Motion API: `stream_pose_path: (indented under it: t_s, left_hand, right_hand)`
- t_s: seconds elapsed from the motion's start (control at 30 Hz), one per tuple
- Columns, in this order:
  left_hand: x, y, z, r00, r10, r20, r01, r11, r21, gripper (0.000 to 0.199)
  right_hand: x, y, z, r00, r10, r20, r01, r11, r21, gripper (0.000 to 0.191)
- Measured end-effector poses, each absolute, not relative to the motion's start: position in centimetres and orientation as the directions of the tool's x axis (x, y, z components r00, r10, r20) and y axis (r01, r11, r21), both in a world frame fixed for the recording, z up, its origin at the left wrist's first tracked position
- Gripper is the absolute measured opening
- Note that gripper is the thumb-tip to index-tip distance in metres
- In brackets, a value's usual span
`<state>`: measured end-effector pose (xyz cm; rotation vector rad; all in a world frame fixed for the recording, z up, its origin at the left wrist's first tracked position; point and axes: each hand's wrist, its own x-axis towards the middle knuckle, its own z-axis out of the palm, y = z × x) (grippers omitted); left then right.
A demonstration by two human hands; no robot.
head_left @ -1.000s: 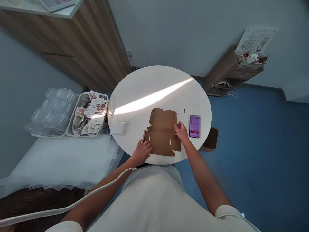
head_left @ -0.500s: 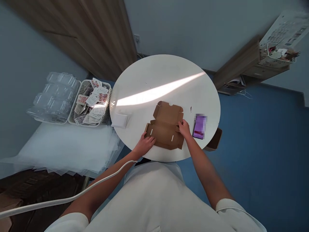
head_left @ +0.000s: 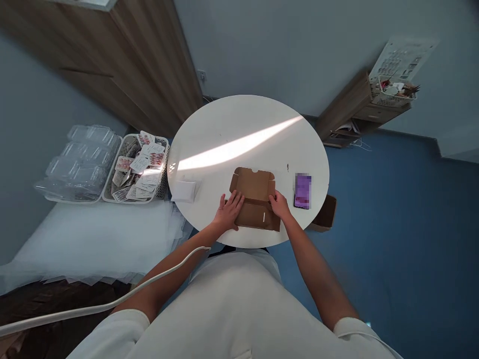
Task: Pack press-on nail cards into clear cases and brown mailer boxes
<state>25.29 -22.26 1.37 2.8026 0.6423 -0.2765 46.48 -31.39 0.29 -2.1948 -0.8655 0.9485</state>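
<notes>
- An unfolded cardboard box (head_left: 254, 183) lies on the round white table (head_left: 228, 117), at the middle of the frame, close to the edge by the person's body.
- The left hand (head_left: 229, 210) is spread across the left side of the cardboard, fingers pointing up and inward; its grip is wide, pressing from above rather than pinching, as far as I can tell from here.
- The right hand (head_left: 279, 204) is at the opposite side, its grip narrow, thumb and fingers closed on the edge where the two panels meet.
- Both hands touch the cardboard, so neither is nearer; most of it lies between them, with the upper panel reaching past both toward the far side.
- The crease runs roughly from hand to hand; the long axis looks to run up the frame, away from the body, though the two spans seem close.
- Just right of the right hand lies a phone (head_left: 303, 192), apart from the cardboard.
- Off to the left of the left hand, a white packet (head_left: 183, 191) sits near the table's left edge.
- Beyond that edge, at the left of the frame, a white basket (head_left: 162, 187) holds loose cards (head_left: 140, 163).
</notes>
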Motion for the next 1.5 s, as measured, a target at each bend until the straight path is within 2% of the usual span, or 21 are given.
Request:
stream_pose_path:
  t_s: [0.1,0.2,0.23,0.3,0.37,0.43,0.53,0.6,0.7,0.77,0.83,0.93,1.03,1.13,1.37,1.5]
  left_hand:
    - [25.2,-22.3,1.2,0.892,0.387,-0.232,0.432,-0.881,0.193,0.119]
    - [25.0,-22.5,1.2,0.889,0.395,-0.231,0.439,-0.879,0.184,0.117]
    - [25.0,-22.6,1.2,0.888,0.399,-0.230,0.442,-0.878,0.183,0.117]
    - [25.0,-22.6,1.2,0.887,0.401,-0.230,0.444,-0.878,0.182,0.118]
    - [25.0,-22.6,1.3,0.890,0.391,-0.235,0.436,-0.881,0.184,0.120]
    - [24.7,-22.6,1.4,0.894,0.379,-0.237,0.425,-0.885,0.189,0.122]
    - [23.7,-22.8,1.5,0.895,0.392,-0.214,0.431,-0.883,0.187,0.124]
    - [22.3,-23.1,1.3,0.875,0.448,-0.181,0.477,-0.860,0.179,0.124]
    - [19.4,-23.7,0.3,0.757,0.632,-0.165,0.653,-0.726,0.214,0.118]
    - [17.4,-23.9,-0.8,0.642,0.739,-0.206,0.760,-0.577,0.300,0.111]
    - [16.0,-23.8,-1.9,0.639,0.736,-0.222,0.744,-0.520,0.418,0.101]
    - [15.3,-23.2,-3.0,0.688,0.707,-0.163,0.648,-0.498,0.577,0.086]
    - [16.2,-22.7,-3.6,0.638,0.754,-0.159,0.612,-0.371,0.698,0.075]
    - [17.3,-22.3,-3.8,0.554,0.808,-0.202,0.627,-0.245,0.739,0.066]
    - [18.1,-22.2,-2.9,0.443,0.855,-0.269,0.616,-0.072,0.785,0.035]
    - [18.5,-23.4,-2.2,0.473,0.830,-0.294,0.550,-0.017,0.835,0.041]
  right_hand:
    - [45.6,-32.2,1.0,0.534,0.747,-0.395,0.376,-0.629,-0.681,0.040]
    - [44.0,-33.6,1.7,0.573,0.777,-0.263,0.594,-0.614,-0.520,0.067]
    - [43.4,-34.2,1.9,0.528,0.819,-0.224,0.693,-0.568,-0.444,0.079]
    - [42.3,-35.2,2.1,0.347,0.906,-0.244,0.855,-0.412,-0.314,0.099]
    - [41.7,-35.9,1.9,0.238,0.923,-0.301,0.924,-0.310,-0.222,0.113]
    - [41.3,-36.2,1.7,0.233,0.920,-0.316,0.943,-0.294,-0.159,0.120]
    - [41.0,-36.2,1.3,0.250,0.926,-0.284,0.949,-0.292,-0.116,0.118]
    - [40.7,-36.1,1.1,0.254,0.930,-0.264,0.951,-0.290,-0.106,0.114]
    - [40.2,-36.0,1.0,0.264,0.929,-0.260,0.949,-0.298,-0.099,0.112]
    - [39.8,-36.0,0.9,0.274,0.924,-0.266,0.946,-0.309,-0.099,0.110]
    - [39.6,-35.9,0.8,0.283,0.919,-0.274,0.942,-0.320,-0.100,0.108]
    - [39.4,-35.9,0.6,0.296,0.909,-0.294,0.936,-0.337,-0.102,0.106]
    - [39.2,-35.9,0.4,0.312,0.897,-0.313,0.927,-0.360,-0.106,0.104]
    - [38.8,-35.9,0.4,0.312,0.890,-0.332,0.924,-0.366,-0.114,0.104]
    - [37.7,-35.6,0.1,0.320,0.885,-0.339,0.918,-0.378,-0.122,0.104]
    - [36.9,-35.6,0.0,0.313,0.891,-0.329,0.922,-0.369,-0.122,0.105]
